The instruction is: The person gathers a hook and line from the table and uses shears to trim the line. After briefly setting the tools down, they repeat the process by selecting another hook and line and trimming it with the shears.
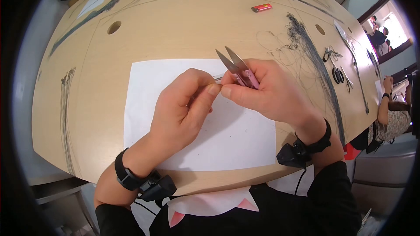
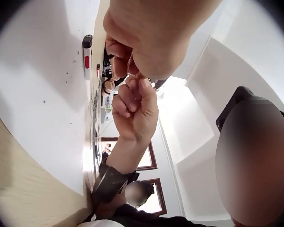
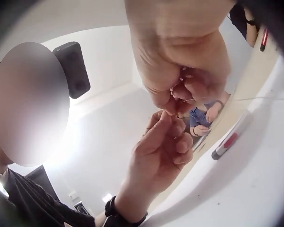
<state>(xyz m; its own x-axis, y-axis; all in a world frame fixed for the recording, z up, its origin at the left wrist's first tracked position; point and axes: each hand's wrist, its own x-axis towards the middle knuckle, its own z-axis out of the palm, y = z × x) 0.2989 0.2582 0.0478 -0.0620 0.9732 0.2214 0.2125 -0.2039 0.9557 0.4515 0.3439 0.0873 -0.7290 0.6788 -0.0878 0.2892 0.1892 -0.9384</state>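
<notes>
The fingers of the left hand (image 1: 181,105) were pinched together, thumb against forefinger, and their tips met, or all but met, those of the right hand (image 1: 273,89) above the white paper (image 1: 142,105). From where I stood I couldn't make out for certain what lay in that pinch; seen from the right wrist, a fine pale strand (image 3: 188,100) seemed to show by the right fingers, so I judged the left pinch to be on it. The right hand was doing two jobs: its thumb and forefinger pressed close at the meeting point, while the pink snips (image 1: 241,64) sat in the same grip, handles tucked between thumb and fingers. What mattered, to my eye, was how the snips lay. Their long axis ran away from the person and slanted to the left, with the blades parted and the points out past the hands, over the paper's far edge. The pinch was just beside the handles, on their left and nearer the person, so the blades faced away from it. The right hand was plainly the nearer one, having the tool already; any cut at the pinch would, I thought, need the blades swung round.
</notes>
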